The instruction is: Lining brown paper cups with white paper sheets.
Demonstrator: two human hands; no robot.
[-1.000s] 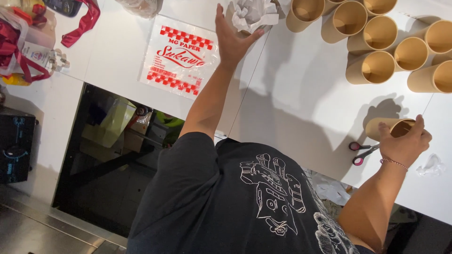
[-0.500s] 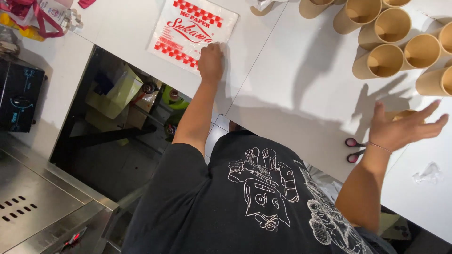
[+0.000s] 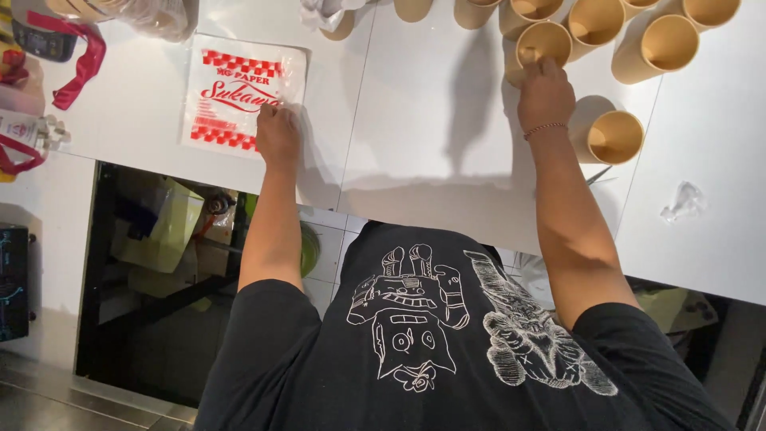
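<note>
My left hand lies on the near edge of a flat clear packet of red-and-white checked paper on the white counter, fingers curled onto it. My right hand reaches forward and closes over the near side of a brown paper cup lying on its side in a row of several like cups. Another brown cup lies just right of my right wrist.
Crumpled white paper sits at the far edge. A red strap and bags crowd the far left. A scrap of clear plastic lies at right. Scissor tips poke out by my forearm. Below the counter is a dark open shelf.
My left hand drew back from the crumpled paper to the packet. My right hand let go of the cup near the scissors and moved forward to the row of cups.
</note>
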